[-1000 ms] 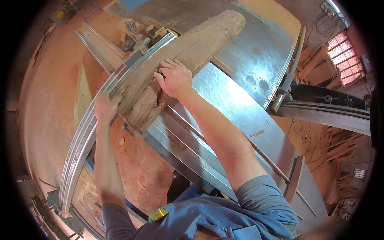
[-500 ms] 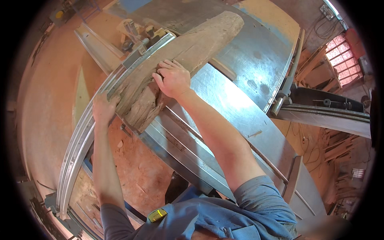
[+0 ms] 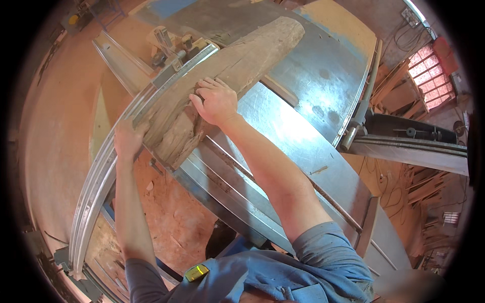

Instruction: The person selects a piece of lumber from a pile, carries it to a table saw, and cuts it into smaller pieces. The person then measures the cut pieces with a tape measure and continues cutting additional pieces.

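Note:
A long, rough-edged wooden slab (image 3: pixel 247 55) lies slantwise over a metal machine table (image 3: pixel 275 113), its near end split and ragged. My right hand (image 3: pixel 216 101) is on top of the slab, fingers curled and pressed to the wood, thumb pointing left. At the slab's near left corner, my left hand (image 3: pixel 129 137) is closed around the wood, against the long metal rail (image 3: pixel 96 189). The undersides of the fingers on both hands are hidden.
A clamp-like metal fitting (image 3: pixel 174 59) stands on the rail's far part. A wooden strip (image 3: pixel 279 91) lies beside the slab. To the right, a dark metal arm (image 3: pixel 409 146) juts out, with scrap wood (image 3: pixel 427 182) on the floor. Sawdust (image 3: pixel 172 212) covers the floor below.
The whole view has shifted slightly to the left. Both hands keep their places on the slab, and any movement of the slab along the table is too small to tell.

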The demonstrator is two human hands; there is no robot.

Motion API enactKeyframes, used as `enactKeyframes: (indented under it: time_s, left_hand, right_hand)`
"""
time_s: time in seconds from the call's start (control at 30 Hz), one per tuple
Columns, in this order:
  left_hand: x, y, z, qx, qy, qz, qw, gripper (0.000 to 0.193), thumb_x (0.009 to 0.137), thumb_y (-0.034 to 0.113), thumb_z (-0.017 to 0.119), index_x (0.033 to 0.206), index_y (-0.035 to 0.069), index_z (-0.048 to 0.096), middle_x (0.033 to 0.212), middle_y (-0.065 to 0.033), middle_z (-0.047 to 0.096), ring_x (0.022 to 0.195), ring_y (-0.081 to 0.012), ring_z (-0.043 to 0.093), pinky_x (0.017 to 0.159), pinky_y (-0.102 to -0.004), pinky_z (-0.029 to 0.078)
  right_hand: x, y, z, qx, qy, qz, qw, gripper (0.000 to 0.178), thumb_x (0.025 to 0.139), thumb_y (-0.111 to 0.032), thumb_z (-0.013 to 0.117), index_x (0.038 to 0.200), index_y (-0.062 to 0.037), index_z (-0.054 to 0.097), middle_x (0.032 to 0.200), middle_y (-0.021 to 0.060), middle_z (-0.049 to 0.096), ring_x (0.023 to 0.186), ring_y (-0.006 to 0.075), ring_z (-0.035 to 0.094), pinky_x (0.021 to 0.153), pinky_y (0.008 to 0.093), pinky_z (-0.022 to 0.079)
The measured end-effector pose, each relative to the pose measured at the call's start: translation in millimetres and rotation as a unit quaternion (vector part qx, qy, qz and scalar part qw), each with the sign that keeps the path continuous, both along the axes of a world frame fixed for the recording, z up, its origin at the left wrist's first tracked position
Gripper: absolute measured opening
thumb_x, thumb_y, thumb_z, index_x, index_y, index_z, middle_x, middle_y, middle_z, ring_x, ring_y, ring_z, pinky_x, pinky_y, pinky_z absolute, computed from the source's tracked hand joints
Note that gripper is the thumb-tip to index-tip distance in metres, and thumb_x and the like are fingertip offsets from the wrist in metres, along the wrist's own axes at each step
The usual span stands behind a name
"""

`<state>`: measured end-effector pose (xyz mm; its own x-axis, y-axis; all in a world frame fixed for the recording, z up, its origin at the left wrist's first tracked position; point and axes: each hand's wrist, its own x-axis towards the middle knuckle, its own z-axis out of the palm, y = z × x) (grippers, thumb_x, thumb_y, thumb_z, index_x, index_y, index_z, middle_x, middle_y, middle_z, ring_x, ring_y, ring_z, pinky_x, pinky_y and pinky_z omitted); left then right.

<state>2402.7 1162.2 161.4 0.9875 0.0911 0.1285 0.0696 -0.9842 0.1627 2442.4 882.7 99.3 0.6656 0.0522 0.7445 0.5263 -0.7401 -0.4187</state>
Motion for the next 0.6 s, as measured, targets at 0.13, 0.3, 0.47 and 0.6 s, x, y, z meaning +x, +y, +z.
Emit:
enactKeyframes:
  time_s: [0.13,0.3,0.47,0.6]
  left_hand:
    - [1.6,-0.2,3.7,0.000,0.033,0.015,0.999,0.055,0.079,0.042,0.069,0.118,0.002,0.066,0.120,-0.0238,0.061,0.118,-0.0406,0.053,0.098,-0.0488,0.043]
    - [4.4,6.8,-2.1,-0.003,0.036,0.005,0.999,0.058,0.080,0.042,0.070,0.120,0.000,0.065,0.120,-0.0249,0.061,0.117,-0.0417,0.054,0.097,-0.0487,0.044]
    - [3.6,9.3,-3.6,0.004,0.032,-0.006,0.999,0.056,0.081,0.042,0.069,0.117,0.000,0.065,0.120,-0.0258,0.061,0.116,-0.0421,0.055,0.096,-0.0487,0.044]
    - [3.9,9.0,-3.7,-0.007,0.032,-0.007,0.999,0.053,0.081,0.041,0.070,0.114,-0.001,0.065,0.121,-0.0256,0.060,0.117,-0.0415,0.054,0.096,-0.0489,0.044]
  right_hand:
    - [-0.9,0.1,1.6,0.010,0.029,0.023,0.999,0.033,0.085,-0.037,0.064,0.075,-0.0066,0.074,0.098,0.0040,0.069,0.105,0.0219,0.062,0.098,0.0384,0.047]
    - [-1.2,-1.1,3.7,0.009,0.044,0.033,0.998,0.033,0.085,-0.037,0.064,0.076,-0.0069,0.074,0.101,0.0035,0.070,0.105,0.0221,0.063,0.099,0.0387,0.047]
    - [-2.6,0.7,1.8,0.008,0.045,0.018,0.999,0.034,0.087,-0.038,0.063,0.078,-0.0078,0.075,0.101,0.0023,0.070,0.109,0.0221,0.063,0.104,0.0396,0.045]
    - [-1.5,0.8,0.4,0.017,0.034,0.017,0.999,0.033,0.087,-0.038,0.064,0.078,-0.0081,0.075,0.100,0.0020,0.071,0.109,0.0219,0.063,0.103,0.0388,0.046]
